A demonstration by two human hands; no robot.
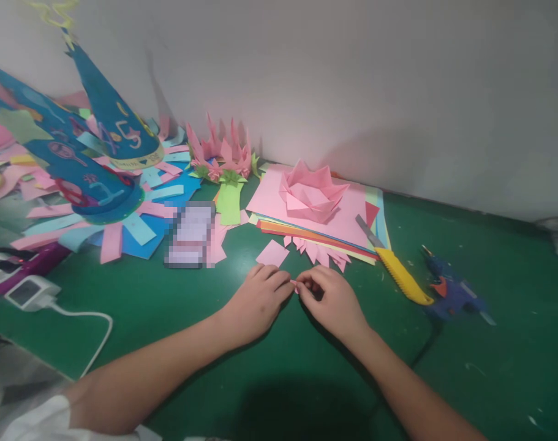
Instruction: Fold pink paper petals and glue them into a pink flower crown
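Between the fingertips of both hands is a small piece of pink paper (295,286), mostly hidden. My left hand (263,300) pinches it from the left, its fingers close together. My right hand (331,300) grips the same piece between thumb and forefinger from the right. Just beyond my left hand lies a pink paper square (272,252). Several folded pink paper petals (322,252) rest in a row beyond my right hand. Farther back, a pink paper lotus (313,193) sits on a stack of coloured paper (264,197).
A yellow-handled knife (405,277) and a blue glue gun (460,294) lie on the green table (503,373) at the right. Blue paper cones (117,122), a pink paper crown (221,150), a blurred-out phone (190,236) and a white cable (108,324) are on the left.
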